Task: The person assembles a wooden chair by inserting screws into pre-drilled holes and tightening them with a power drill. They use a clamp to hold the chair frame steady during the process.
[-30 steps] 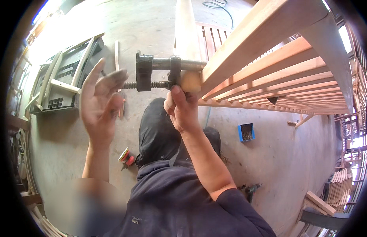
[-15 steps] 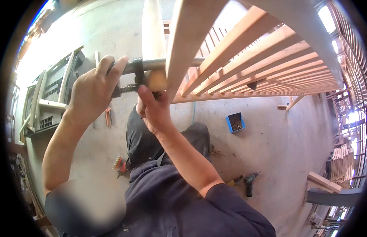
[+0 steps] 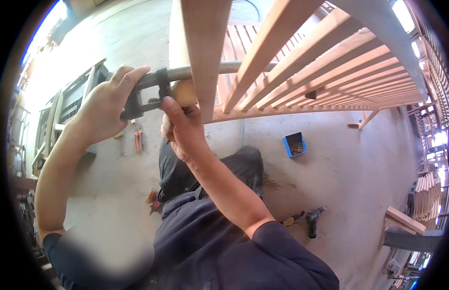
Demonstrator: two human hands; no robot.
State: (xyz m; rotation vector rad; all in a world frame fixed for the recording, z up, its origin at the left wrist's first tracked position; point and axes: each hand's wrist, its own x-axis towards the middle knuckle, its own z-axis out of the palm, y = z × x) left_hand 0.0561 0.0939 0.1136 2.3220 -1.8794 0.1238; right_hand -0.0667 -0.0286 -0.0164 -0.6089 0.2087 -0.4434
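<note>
A dark metal bar clamp [image 3: 163, 83] lies across a wooden frame [image 3: 201, 46] with many pale slats. Its round bar passes behind the frame's near upright. My left hand [image 3: 101, 108] is closed around the clamp's outer end, beside its screw, with the upper fingers stretched along the top. Against the inner jaw sits a rounded, yellowish wooden piece [image 3: 184, 93], right by the upright. My right hand [image 3: 188, 130] is closed just below it, thumb tip against the jaw's lower end; its other fingers are partly hidden.
On the concrete floor sit a blue box of screws [image 3: 295, 145], a drill [image 3: 314, 222] and a yellow-and-black tool [image 3: 293, 219]. Orange-handled pliers [image 3: 139, 140] lie at left, near a dark rack [image 3: 72, 104]. Wooden pieces [image 3: 405, 220] rest at right.
My left hand has shifted left and slightly down, showing more of the clamp's outer end. My right hand stays by the jaw. The whole view has turned a little.
</note>
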